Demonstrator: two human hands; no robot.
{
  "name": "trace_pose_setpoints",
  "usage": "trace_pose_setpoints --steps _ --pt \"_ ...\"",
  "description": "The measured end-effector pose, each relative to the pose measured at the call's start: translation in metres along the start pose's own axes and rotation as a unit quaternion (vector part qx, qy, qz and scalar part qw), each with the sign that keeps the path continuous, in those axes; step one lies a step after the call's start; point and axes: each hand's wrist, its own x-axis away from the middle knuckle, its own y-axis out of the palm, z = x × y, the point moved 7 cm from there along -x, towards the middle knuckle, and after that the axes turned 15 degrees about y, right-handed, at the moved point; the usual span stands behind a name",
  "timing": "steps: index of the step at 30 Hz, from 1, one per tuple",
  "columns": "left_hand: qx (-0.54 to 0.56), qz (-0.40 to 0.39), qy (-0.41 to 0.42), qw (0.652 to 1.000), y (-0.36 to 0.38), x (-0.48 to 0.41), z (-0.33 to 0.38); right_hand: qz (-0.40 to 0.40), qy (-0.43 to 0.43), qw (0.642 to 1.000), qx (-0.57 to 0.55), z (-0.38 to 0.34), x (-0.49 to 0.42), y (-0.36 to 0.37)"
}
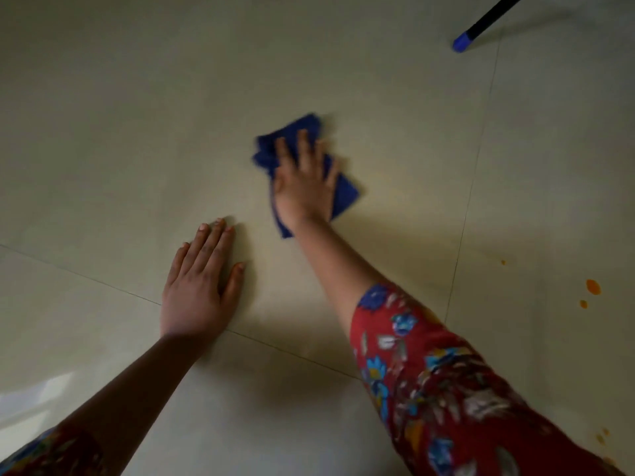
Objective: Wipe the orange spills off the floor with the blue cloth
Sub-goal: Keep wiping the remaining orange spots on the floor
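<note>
The fingers of the right hand lie straight and slightly spread, pressing flat on the blue cloth rather than curling round it. The cloth sits bunched under the palm near the middle of the floor, with its folds poking out past the fingertips and beside the wrist. It looks soft, light and limp, so it will likely crumple or slide out from under the hand unless broad downward pressure holds it. The best hold is probably a flat palm over its middle, or a gathered handful if it has to be lifted. The glossy tiles should let it glide easily. The left hand rests flat on the floor with its fingers straight and close together, holding nothing and apparently bracing the body. The orange spills lie well apart from the cloth, near the right edge of the visible floor beyond a tile joint. They are a larger drop with smaller specks around it, and a few more show by the lower right corner. The floral sleeve hangs close to those lower specks and could drag through them. A black pole with a blue tip lies near the top right corner, clear of the path between cloth and spills.
</note>
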Motion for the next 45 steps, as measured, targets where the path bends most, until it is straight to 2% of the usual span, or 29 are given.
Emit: trace_pose_setpoints --steps 3,5,6,8,11,13,15,16,17,18,20,21,22,23,26,27,28,29,31,32,33,34,35,37,38,39,41,43,45 --pt "-0.005 -0.009 0.002 1.000 0.001 0.001 -0.001 -0.015 -0.148 0.989 0.012 -0.031 0.048 0.015" --pt "-0.008 -0.012 -0.001 1.000 0.001 0.001 -0.001 -0.010 -0.174 0.985 -0.002 -0.009 0.041 0.012" --pt "-0.011 -0.011 -0.002 1.000 0.001 0.002 -0.001 0.001 -0.149 0.989 -0.010 0.013 0.026 0.005" --pt "-0.014 -0.005 -0.003 1.000 0.001 0.002 0.001 0.024 -0.017 1.000 -0.011 0.080 -0.011 -0.011" --pt "-0.009 0.006 0.000 1.000 0.000 0.000 0.003 0.047 0.191 0.980 -0.023 0.203 -0.025 -0.038" --pt "-0.009 0.008 0.003 1.000 0.000 0.000 0.004 0.061 0.264 0.962 -0.037 0.249 -0.002 -0.045" --pt "-0.007 0.008 0.007 1.000 -0.001 -0.002 0.005 0.077 0.280 0.957 -0.028 0.253 0.030 -0.040" --pt "-0.005 0.007 0.007 1.000 -0.001 -0.002 0.005 0.079 0.244 0.966 -0.018 0.240 0.050 -0.037" --pt "-0.001 0.008 0.005 1.000 -0.002 -0.002 0.004 0.071 0.166 0.984 0.003 0.218 0.072 -0.032" --pt "0.004 0.008 0.004 1.000 -0.002 -0.001 0.004 0.053 0.047 0.997 0.030 0.193 0.099 -0.025" --pt "0.009 0.007 -0.001 1.000 -0.003 0.000 0.002 -0.002 -0.180 0.981 0.077 0.163 0.146 -0.011" --pt "0.010 0.008 -0.004 1.000 -0.003 0.000 0.001 -0.024 -0.231 0.969 0.081 0.162 0.146 -0.010" --pt "0.010 0.010 -0.004 1.000 -0.003 0.000 0.001 -0.019 -0.231 0.969 0.084 0.165 0.130 -0.012" --pt "0.008 0.011 -0.003 1.000 -0.002 0.000 0.002 0.000 -0.186 0.979 0.084 0.171 0.104 -0.016" --pt "0.005 0.013 -0.007 1.000 -0.003 0.000 0.000 0.027 0.066 0.997 0.028 0.183 0.022 -0.028" --pt "0.008 0.012 -0.005 1.000 -0.002 -0.001 0.001 0.025 0.108 0.994 0.021 0.175 0.013 -0.026" --pt "0.012 0.014 -0.003 1.000 -0.003 -0.001 0.001 0.028 0.099 0.994 0.028 0.155 0.014 -0.023" --pt "0.018 0.019 -0.004 1.000 -0.003 -0.001 0.000 0.033 0.047 0.998 0.036 0.132 0.024 -0.019" --pt "0.038 0.040 -0.020 0.998 -0.007 0.001 -0.004 0.020 -0.157 0.986 0.057 0.087 0.066 -0.008" --pt "0.056 0.061 -0.033 0.996 -0.010 0.002 -0.006 0.004 -0.255 0.964 0.076 0.081 0.085 -0.003" --pt "0.078 0.088 -0.052 0.992 -0.013 0.004 -0.011 -0.011 -0.315 0.945 0.086 0.079 0.090 0.000" --pt "0.101 0.116 -0.076 0.985 -0.016 0.006 -0.015 -0.013 -0.319 0.944 0.086 0.085 0.081 -0.002" --pt "0.119 0.144 -0.097 0.977 -0.018 0.008 -0.020 0.001 -0.268 0.960 0.079 0.090 0.060 -0.007" --pt "0.145 0.185 -0.123 0.964 -0.019 0.012 -0.023 0.022 -0.077 0.996 0.042 0.105 0.007 -0.019" --pt "0.155 0.206 -0.128 0.958 -0.021 0.013 -0.025 0.013 0.007 1.000 0.027 0.101 -0.015 -0.021" --pt "0.166 0.222 -0.131 0.952 -0.022 0.014 -0.027 0.003 0.052 0.998 0.021 0.088 -0.028 -0.019" --pt "0.185 0.241 -0.144 0.942 -0.022 0.016 -0.030 -0.006 0.031 0.999 0.020 0.038 -0.031 -0.012" --pt "0.196 0.256 -0.156 0.934 -0.022 0.019 -0.035 -0.023 -0.076 0.997 0.022 -0.021 -0.006 0.003" --pt "0.200 0.277 -0.159 0.926 -0.023 0.021 -0.037 -0.031 -0.203 0.978 0.027 -0.056 0.046 0.017"
